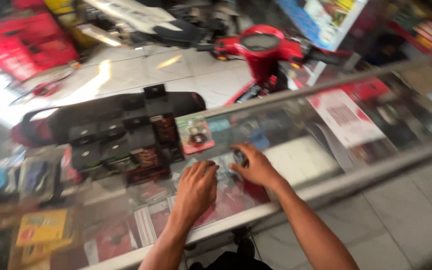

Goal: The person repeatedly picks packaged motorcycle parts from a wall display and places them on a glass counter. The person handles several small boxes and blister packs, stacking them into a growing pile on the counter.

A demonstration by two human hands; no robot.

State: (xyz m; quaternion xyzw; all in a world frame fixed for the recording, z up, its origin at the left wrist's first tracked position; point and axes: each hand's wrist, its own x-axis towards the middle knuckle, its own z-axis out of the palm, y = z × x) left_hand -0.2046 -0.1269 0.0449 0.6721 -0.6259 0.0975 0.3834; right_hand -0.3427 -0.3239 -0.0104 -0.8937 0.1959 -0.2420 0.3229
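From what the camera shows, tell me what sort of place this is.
Probably a motorbike parts shop. A glass display counter holds packaged parts, a red scooter stands on the tiled floor behind it, and both hands, left hand and right hand, rest on the glass.

I'm pressing my hands on the glossy glass counter top (metal-framed edge looking smooth), beside a shiny plastic blister pack.

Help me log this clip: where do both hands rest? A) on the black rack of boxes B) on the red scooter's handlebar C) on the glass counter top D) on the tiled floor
C: the left hand and right hand both lie palm down on the glass counter, near the black rack and apart from the red scooter.
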